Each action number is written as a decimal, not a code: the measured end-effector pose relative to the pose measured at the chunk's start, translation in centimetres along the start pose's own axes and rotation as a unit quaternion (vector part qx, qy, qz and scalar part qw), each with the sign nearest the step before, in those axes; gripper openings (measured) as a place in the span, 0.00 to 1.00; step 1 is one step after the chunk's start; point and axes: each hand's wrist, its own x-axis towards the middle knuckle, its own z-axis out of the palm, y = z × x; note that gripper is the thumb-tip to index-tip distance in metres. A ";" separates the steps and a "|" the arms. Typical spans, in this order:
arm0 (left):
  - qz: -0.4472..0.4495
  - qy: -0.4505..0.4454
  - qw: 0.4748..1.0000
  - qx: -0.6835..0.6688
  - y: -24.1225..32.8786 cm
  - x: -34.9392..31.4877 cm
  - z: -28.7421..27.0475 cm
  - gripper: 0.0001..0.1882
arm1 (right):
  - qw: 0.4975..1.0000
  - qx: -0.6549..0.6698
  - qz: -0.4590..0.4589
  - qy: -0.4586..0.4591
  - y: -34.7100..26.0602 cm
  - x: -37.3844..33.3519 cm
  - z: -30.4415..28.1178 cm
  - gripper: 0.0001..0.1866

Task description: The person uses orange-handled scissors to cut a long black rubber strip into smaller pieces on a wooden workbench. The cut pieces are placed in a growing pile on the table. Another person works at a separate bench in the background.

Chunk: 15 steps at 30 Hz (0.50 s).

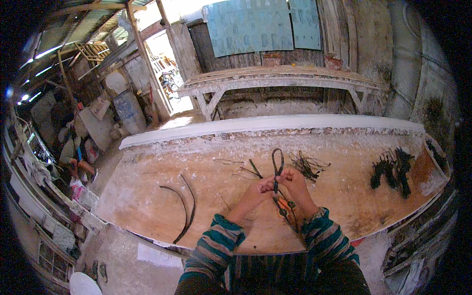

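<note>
Both my hands meet over the middle of a worn wooden worktable point(147, 196). My left hand point(258, 189) and my right hand point(293, 181) pinch a dark, thin loop of cane or wire point(278, 160) that stands up from my fingers. A knotted tail of the same dark strand point(285, 211) hangs down below my hands toward me. Striped sleeves cover both forearms.
Two long curved dark strips point(187, 209) lie on the table's left. A tangle of thin strands point(306, 164) lies just right of my hands, and a dark bundle of finished pieces point(393, 169) lies far right. A second bench point(275, 81) stands behind. A person point(71, 152) crouches far left.
</note>
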 end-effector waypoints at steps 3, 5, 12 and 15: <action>-0.032 0.003 0.999 -0.007 0.0 -0.3 -0.3 0.22 | 1.000 -0.007 0.000 -0.015 -0.5 -0.1 0.1 0.07; -0.056 0.016 0.998 0.007 0.0 -0.3 -0.3 0.20 | 1.000 -0.001 0.000 -0.021 0.5 0.1 -0.1 0.08; -0.051 0.073 0.995 0.050 -0.3 -0.3 -0.6 0.16 | 0.999 -0.037 -0.006 -0.029 -0.3 -0.3 0.6 0.05; -0.023 0.066 0.996 0.058 -0.3 -0.3 -0.8 0.15 | 0.999 -0.024 -0.005 -0.028 -0.3 -0.3 0.8 0.05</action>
